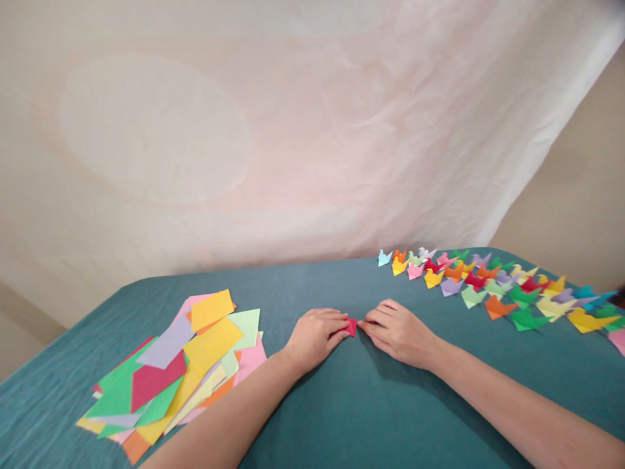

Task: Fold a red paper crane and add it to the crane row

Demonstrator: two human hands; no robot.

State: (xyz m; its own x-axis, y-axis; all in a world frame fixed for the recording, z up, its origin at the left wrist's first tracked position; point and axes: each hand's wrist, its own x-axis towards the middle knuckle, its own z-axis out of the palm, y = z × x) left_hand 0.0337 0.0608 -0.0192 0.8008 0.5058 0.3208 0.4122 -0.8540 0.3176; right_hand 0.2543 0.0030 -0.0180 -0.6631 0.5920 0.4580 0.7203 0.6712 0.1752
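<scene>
A small folded piece of red paper [351,327] lies at the middle of the table, partly covered by fingers. My left hand [318,335] grips it from the left, with the thumb and fingers closed over its edge. Just off its right corner is my right hand [398,332], thumb and fingertips pinched together. Whether those fingertips hold the paper's corner or anything else is too small to make out.
A loose pile of coloured paper sheets [159,378] spreads over the left of the table. Several rows of folded paper birds [498,307] stand along the right side. The table [312,286] wears a dark teal cloth, and a pale hanging sheet [312,130] borders its back edge.
</scene>
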